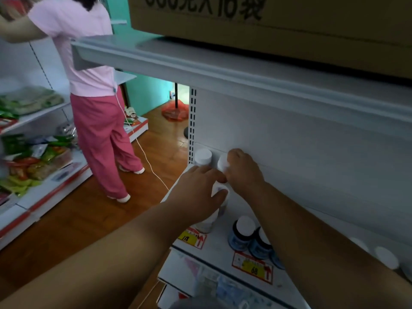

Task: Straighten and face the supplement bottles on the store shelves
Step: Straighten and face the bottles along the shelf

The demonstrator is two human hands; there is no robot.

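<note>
Both hands (198,188) on white bottles (223,162) nr shelf (214,248) back-left corner

- My left hand (198,188) sits at frame centre, forearm entering from the lower left, fingers curled downward with thumb spread.
- My right hand (243,172) lies just beside it, forearm from the lower right, fingers curled in a grip.
</note>
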